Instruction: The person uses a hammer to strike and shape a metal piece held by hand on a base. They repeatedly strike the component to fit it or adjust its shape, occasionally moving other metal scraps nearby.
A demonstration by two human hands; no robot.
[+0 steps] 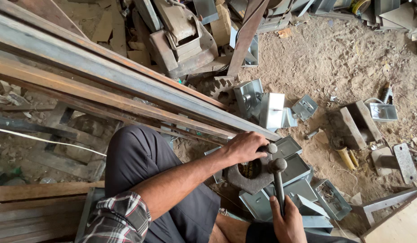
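While the left hand (243,147) is closed over a short rod or punch (270,148), only its rounded end showing past the fingers, the right hand (287,220) is wrapped tight about the lower shaft of a hammer (278,180), whose head (278,165) hangs just above and beside that rod end. Both tools sit over a thick, dark iron ring (248,173) with a round hole, lying at the centre of the floor (334,67) work area, on top of grey sheet-metal boxes (293,168). Judged by its thickness and rust, the ring is heavy, rigid and unlikely to shift; it would need a full grip at its outer edge. The rod looks solid, smooth steel, small enough to slip, so a grip low on its body, clear of the struck end, is indicated. The hammer appears head-heavy with a slim metal shaft; the present hold near the end gives leverage but less control. The boxes appear light, thin and sharp-edged, liable to dent or slide underfoot. At 12 o'clock from the ring lie more folded boxes (262,105); at 10 o'clock long rusty steel bars (105,85) run diagonally; at 3 o'clock stands a steel block (355,123). The person's knee (136,153) lies at 9 o'clock.
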